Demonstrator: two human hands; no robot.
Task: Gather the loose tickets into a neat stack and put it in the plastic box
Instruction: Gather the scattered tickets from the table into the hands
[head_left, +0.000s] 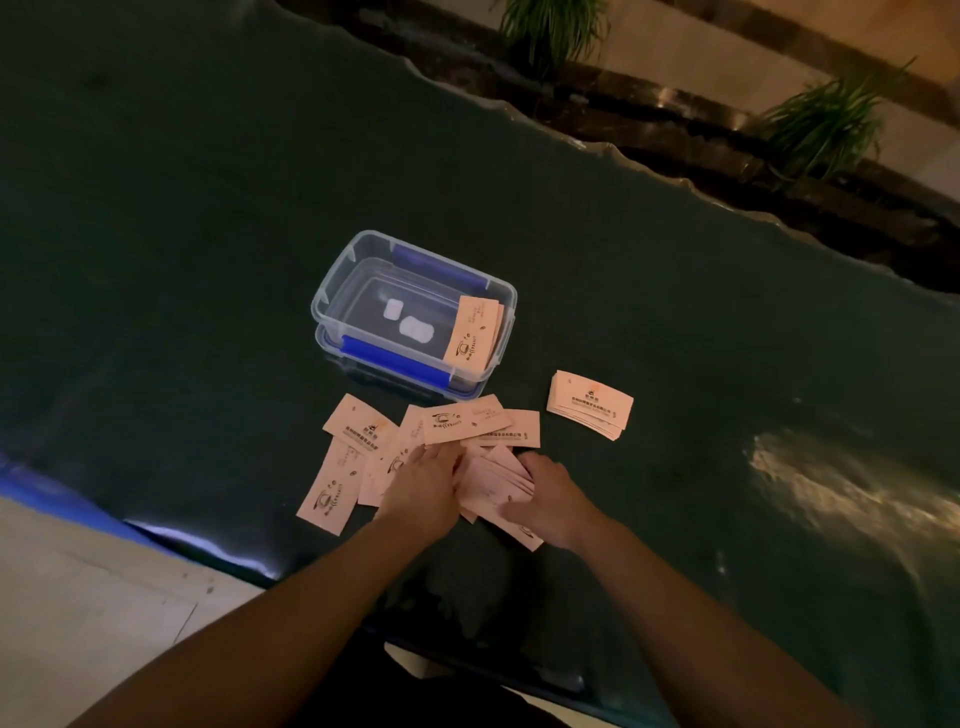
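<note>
Several pale pink tickets (358, 431) lie loose and overlapping on the dark green table, just in front of a clear plastic box (332, 296) with blue clips. A small stack of tickets (475, 332) leans inside the box against its right wall. Another neat stack (589, 405) rests on the table to the right of the box. My left hand (423, 491) lies flat on the loose tickets, fingers spread. My right hand (553, 501) grips a fanned bunch of tickets (496, 480) between the two hands.
The box stands on its blue-clipped lid. Two small white pads lie on the box floor (410, 325). The table's (208, 208) near edge runs just under my forearms; beyond its far edge stand potted plants (821, 119) on a dark ledge.
</note>
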